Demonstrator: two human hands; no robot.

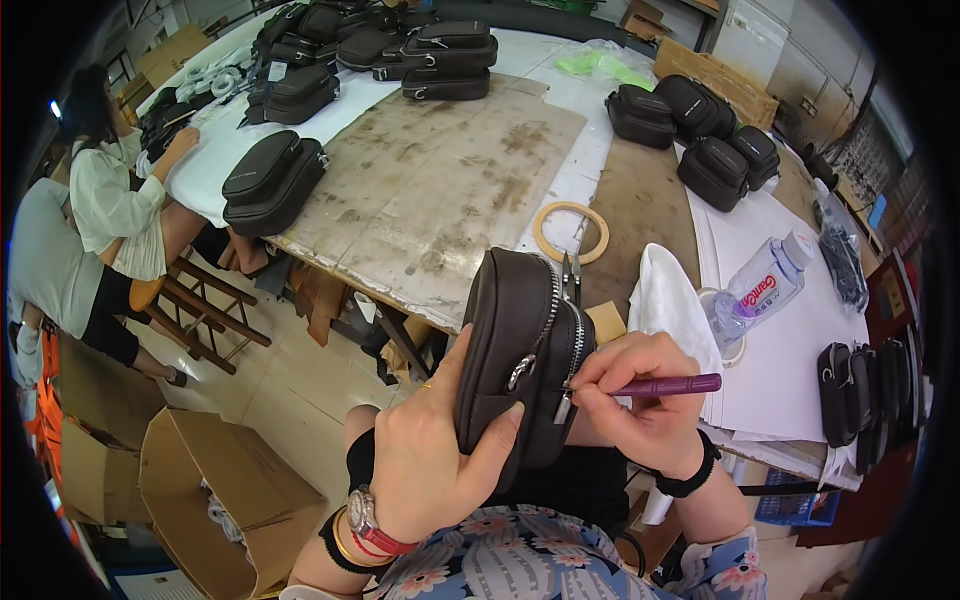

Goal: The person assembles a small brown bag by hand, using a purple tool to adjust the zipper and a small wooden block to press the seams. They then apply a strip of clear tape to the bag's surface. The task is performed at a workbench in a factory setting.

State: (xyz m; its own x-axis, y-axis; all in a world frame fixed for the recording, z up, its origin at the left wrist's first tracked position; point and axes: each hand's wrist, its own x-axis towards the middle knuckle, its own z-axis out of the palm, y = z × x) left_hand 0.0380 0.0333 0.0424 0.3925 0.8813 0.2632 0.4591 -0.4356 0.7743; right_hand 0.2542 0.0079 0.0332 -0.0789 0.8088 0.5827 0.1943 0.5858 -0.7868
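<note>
Two hands: both hold work at the near edge of the worktop (pixel 440 190), above the person's lap.
Head view, left hand (pixel 425 455): fingers (pixel 500 430) wrapped round the lower side of a dark brown zip pouch (pixel 510 340), holding it upright and off the worktop.
Right hand (pixel 645 390): fingers pinched on a purple pen-like tool (pixel 670 385), its tip touching the pouch beside the zip.
Pouch: zip with silver pulls faces the right hand.
Near right edge: white cloth (pixel 670 300), clear plastic bottle (pixel 765 285) lying on white paper sheets (pixel 790 370).
Middle: tape ring (pixel 571 232).
Far edge and corners: stacks of black pouches (pixel 270 180).
Left, off the worktop: seated person (pixel 110 200), open cardboard box (pixel 220 480) on the floor.
</note>
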